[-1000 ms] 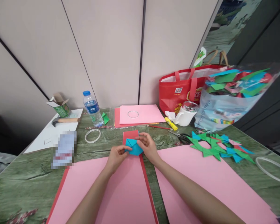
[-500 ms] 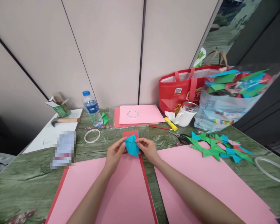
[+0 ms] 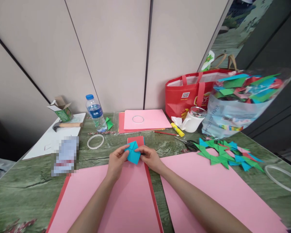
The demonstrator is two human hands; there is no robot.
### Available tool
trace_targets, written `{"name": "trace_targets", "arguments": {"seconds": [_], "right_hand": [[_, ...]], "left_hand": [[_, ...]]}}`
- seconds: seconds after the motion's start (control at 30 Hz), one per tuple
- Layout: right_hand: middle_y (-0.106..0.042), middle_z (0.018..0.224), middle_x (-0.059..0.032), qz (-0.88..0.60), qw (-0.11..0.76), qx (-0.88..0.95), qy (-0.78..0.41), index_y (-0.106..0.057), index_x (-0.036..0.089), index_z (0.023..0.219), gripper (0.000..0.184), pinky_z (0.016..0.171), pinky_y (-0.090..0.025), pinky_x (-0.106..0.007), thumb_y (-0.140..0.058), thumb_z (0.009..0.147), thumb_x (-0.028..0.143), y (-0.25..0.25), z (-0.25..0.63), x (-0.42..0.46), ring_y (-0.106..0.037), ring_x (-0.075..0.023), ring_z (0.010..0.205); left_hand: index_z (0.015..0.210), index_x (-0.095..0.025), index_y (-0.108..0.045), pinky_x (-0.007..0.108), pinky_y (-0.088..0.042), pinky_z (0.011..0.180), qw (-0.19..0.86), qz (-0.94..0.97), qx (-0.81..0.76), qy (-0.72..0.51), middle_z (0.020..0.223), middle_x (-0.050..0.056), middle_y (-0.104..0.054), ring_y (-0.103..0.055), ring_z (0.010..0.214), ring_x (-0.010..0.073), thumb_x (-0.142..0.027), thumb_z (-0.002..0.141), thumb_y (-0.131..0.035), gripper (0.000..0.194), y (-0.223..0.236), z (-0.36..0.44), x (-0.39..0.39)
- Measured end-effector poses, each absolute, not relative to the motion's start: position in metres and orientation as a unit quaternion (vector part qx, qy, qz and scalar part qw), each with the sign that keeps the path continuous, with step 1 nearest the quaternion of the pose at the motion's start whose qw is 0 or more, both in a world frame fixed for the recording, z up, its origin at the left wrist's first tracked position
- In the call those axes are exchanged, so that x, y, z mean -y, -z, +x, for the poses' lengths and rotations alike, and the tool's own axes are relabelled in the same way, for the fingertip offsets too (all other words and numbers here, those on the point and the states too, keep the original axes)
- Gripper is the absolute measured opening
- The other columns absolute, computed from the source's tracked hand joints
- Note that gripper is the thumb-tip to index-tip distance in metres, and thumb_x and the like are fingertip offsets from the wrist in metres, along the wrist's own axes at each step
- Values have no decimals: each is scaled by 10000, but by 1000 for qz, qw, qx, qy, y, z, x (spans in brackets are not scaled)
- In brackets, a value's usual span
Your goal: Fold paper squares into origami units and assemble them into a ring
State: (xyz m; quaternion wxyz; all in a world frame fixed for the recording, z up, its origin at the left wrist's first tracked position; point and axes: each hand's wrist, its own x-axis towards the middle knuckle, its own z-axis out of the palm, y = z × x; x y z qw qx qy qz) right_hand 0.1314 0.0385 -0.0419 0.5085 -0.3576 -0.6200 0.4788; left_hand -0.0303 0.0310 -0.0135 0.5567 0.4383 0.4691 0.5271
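Observation:
A folded piece of blue paper (image 3: 134, 156) is held up between my two hands, over the far edge of a pink sheet (image 3: 126, 194). My left hand (image 3: 116, 160) pinches its left side between thumb and fingers. On the right side, my right hand (image 3: 150, 158) grips it the same way, fingertips on the upper right edge. Crease lines cross near the top of the paper. Just behind it lies a small stack of red paper squares (image 3: 137, 140) with a blue edge showing.
Beyond the hands are a water bottle (image 3: 96, 113), pink sheets (image 3: 155, 119), a glue stick (image 3: 177, 129), scissors (image 3: 190, 144) and a white mug (image 3: 194, 119). Folded paper rings (image 3: 214, 155) lie right, before a stuffed plastic bag (image 3: 230, 113). A hammer (image 3: 68, 125) is at left.
Both hands have shifted slightly left with the blue paper, which is turned a little. The right fingers now reach further over its edge.

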Motion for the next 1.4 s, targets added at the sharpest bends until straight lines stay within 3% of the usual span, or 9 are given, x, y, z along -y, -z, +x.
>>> {"name": "trace_targets", "arguments": {"seconds": [0.23, 0.5, 0.77, 1.2, 1.4], "right_hand": [[-552, 905, -35, -356, 494, 633, -478, -649, 220, 867, 209, 642, -485, -262, -606, 667, 175, 39, 130, -34, -559, -157, 792], [-552, 870, -32, -362, 491, 632, -478, -663, 215, 829, 255, 625, -470, -257, -719, 582, 252, 39, 131, -36, -549, -162, 789], [-604, 733, -19, -389, 532, 609, -441, -647, 187, 688, 108, 681, -446, -276, -686, 648, 280, 35, 132, -36, -552, -153, 723], [-593, 788, -23, -355, 533, 595, -485, -667, 196, 673, 151, 677, -452, -278, -747, 561, 257, 38, 131, -37, -555, -158, 747], [-565, 660, -3, -384, 527, 596, -469, -625, 185, 626, 116, 616, -428, -258, -687, 640, 283, 30, 130, -33, -522, -138, 653]], "left_hand": [[911, -142, -663, 238, -443, 559, 555, 440, -469, -528, 724, 48, -671, -572, 606, 140, -256, 603, -685, 330, 11, -29, -30], [898, -148, -671, 264, -457, 614, 550, 442, -473, -528, 759, 52, -683, -593, 672, 163, -248, 569, -714, 347, 11, -30, -30], [944, -162, -652, 310, -463, 736, 561, 466, -457, -509, 844, 59, -688, -610, 770, 190, -225, 587, -703, 367, 7, -24, -26], [954, -135, -653, 250, -447, 597, 568, 421, -458, -539, 719, 39, -656, -565, 631, 136, -221, 563, -715, 405, 9, -30, -29], [969, -151, -652, 258, -452, 657, 562, 451, -450, -527, 797, 56, -670, -584, 712, 158, -229, 595, -700, 384, 11, -30, -29]]}}
